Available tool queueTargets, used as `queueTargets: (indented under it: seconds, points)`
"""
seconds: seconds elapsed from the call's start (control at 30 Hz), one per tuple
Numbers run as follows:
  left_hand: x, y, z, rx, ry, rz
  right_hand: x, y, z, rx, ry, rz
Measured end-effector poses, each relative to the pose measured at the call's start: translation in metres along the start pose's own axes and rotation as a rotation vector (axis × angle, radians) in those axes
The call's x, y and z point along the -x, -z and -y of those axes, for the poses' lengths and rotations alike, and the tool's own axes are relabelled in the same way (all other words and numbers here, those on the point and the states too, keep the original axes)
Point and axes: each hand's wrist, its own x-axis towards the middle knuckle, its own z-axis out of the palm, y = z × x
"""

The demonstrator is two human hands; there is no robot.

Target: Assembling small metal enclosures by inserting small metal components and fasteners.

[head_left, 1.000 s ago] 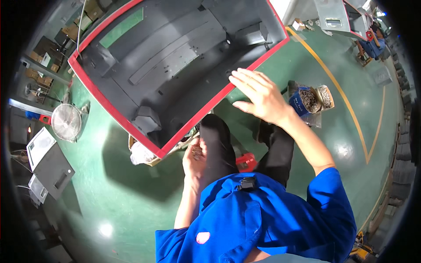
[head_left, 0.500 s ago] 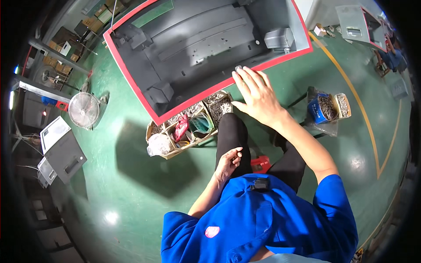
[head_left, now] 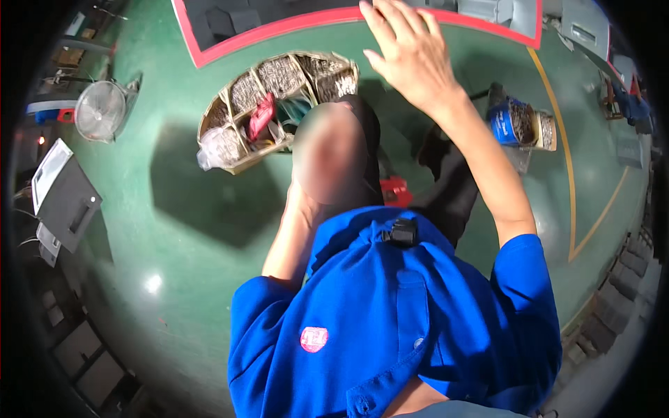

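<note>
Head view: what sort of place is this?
Likely a factory assembly area: a glossy green floor with painted yellow lines, a divided tan basket of small greyish parts, and a large grey, red-rimmed, box-shaped housing.

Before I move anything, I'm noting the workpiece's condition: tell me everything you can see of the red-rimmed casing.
Only the near part of the red-rimmed casing shows; the picture's top edge cuts off the rest. A red band edges it, with two near corners visible. The hard-looking grey interior holds a dark blocky fitting at left and a paler one at right. Its open side faces the camera. The right hand's fingers overlap the near rim; contact is unclear. Its support is hidden.
</note>
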Motion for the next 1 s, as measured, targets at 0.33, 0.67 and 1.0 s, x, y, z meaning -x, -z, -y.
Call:
queueTargets:
  seconds: [0.33,0.67,1.0]
  points:
    - [-0.068,0.179,-0.065,0.132,-0.164,-0.155,-0.004,-0.01,-0.009,-0.1,0.062,0.025]
    - [-0.191,0.316,-0.112,-1.916,-0.36,-0.808,-0.011,-0.043,0.022,-0.003,0.067,-0.098]
    - [-0.203,0.313,-0.105,-1.527,-0.372,-0.864,-0.028,-0.044,0.024,-0.154,0.107,-0.062]
